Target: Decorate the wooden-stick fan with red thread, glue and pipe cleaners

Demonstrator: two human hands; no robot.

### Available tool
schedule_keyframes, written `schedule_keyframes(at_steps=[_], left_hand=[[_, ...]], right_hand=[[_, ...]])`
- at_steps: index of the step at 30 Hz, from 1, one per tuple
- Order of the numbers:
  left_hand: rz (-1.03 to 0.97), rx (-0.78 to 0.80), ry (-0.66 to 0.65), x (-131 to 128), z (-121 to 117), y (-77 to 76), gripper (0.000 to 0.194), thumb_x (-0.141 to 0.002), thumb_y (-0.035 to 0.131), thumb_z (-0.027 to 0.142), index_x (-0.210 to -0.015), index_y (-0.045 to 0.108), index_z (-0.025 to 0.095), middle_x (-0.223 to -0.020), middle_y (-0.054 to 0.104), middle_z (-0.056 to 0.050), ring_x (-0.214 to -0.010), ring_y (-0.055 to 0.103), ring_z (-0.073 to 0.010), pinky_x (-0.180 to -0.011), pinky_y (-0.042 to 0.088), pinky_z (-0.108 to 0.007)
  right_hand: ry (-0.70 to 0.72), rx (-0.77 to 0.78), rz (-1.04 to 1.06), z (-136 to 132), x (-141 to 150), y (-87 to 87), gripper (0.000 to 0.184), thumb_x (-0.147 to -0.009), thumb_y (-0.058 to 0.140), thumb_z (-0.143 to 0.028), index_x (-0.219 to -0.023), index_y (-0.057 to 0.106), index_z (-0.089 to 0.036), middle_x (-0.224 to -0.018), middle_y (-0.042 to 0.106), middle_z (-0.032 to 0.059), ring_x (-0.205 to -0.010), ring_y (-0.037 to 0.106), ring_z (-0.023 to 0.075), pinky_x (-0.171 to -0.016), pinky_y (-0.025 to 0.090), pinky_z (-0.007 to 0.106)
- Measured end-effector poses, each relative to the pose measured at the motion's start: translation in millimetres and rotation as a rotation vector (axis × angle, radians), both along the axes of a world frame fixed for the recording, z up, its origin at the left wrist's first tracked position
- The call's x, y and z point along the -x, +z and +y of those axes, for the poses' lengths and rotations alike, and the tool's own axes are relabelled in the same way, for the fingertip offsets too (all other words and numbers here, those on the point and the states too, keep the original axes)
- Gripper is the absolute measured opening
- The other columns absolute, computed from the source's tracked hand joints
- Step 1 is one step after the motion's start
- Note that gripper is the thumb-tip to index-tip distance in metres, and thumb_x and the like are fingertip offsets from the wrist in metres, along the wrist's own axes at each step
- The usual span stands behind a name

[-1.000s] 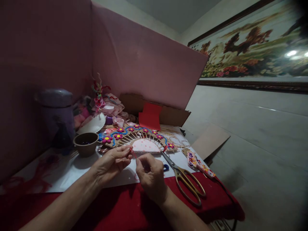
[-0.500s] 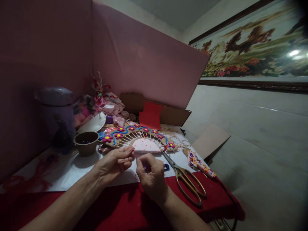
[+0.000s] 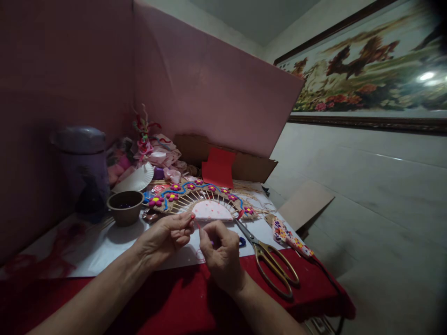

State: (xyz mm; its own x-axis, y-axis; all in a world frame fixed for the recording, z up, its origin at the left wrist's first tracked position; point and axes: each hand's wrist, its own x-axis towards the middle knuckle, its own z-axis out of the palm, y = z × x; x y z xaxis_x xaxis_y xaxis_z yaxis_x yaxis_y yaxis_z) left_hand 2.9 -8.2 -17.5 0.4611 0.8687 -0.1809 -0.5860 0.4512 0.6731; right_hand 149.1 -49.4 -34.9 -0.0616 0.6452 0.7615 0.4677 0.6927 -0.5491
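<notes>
My left hand [image 3: 167,238] is raised over the front of the white sheet, thumb and forefinger pinched on a small red bit [image 3: 193,216]. Just right of it, my right hand [image 3: 222,255] is closed in a pinch on a thin red thread [image 3: 198,226]. A fine loop of thread hangs below, between the hands. Behind them lies a half-round fan [image 3: 213,211] with a white spotted centre, thin sticks and a burlap band bearing purple flowers and a blue wavy line. Gold-handled scissors [image 3: 267,260] lie right of my right hand, blades towards the fan.
A brown bowl [image 3: 125,214] and a purple lidded container [image 3: 82,172] stand left. A fabric-covered handle piece [image 3: 291,237] lies right of the scissors. Red netting [image 3: 45,265] is at the left, red paper [image 3: 219,167] at the back. Red cloth [image 3: 167,302] covers the table's front.
My right hand has shifted slightly to the right, widening the small gap to my left hand. The left hand and the things on the table have hardly moved.
</notes>
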Motion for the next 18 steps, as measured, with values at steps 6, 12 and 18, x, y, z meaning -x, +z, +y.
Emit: schedule_keyframes(at_steps=[6,12,18], left_hand=[[0.027,-0.006,0.023,-0.4,-1.5,0.3,0.008,-0.069,0.071,0.006,-0.074,0.064,0.008,-0.062,0.056,-0.001,-0.047,0.048,-0.0038,-0.037,0.033,-0.012],[0.034,-0.014,0.019,-1.6,-4.5,3.2,0.007,-0.070,0.069,0.005,-0.068,0.064,0.009,-0.059,0.055,-0.002,-0.046,0.046,-0.0041,-0.036,0.032,-0.012],[0.038,-0.023,0.012,-2.0,-4.2,2.1,0.007,-0.071,0.069,0.006,-0.068,0.064,0.008,-0.057,0.053,-0.002,-0.045,0.045,-0.0039,-0.036,0.032,-0.012]], right_hand=[[-0.005,0.013,0.002,-0.2,0.5,0.2,0.015,-0.082,0.051,-0.017,-0.067,0.048,-0.019,-0.053,0.041,-0.0064,-0.044,0.036,0.0067,-0.044,0.029,0.020],[0.002,0.014,0.006,0.2,0.8,0.0,0.016,-0.082,0.051,-0.019,-0.067,0.048,-0.019,-0.053,0.042,-0.0063,-0.043,0.036,0.0068,-0.042,0.029,0.020],[0.008,0.012,0.008,0.2,0.7,0.3,0.016,-0.083,0.051,-0.019,-0.068,0.048,-0.019,-0.054,0.041,-0.0062,-0.044,0.037,0.0067,-0.044,0.030,0.020]])
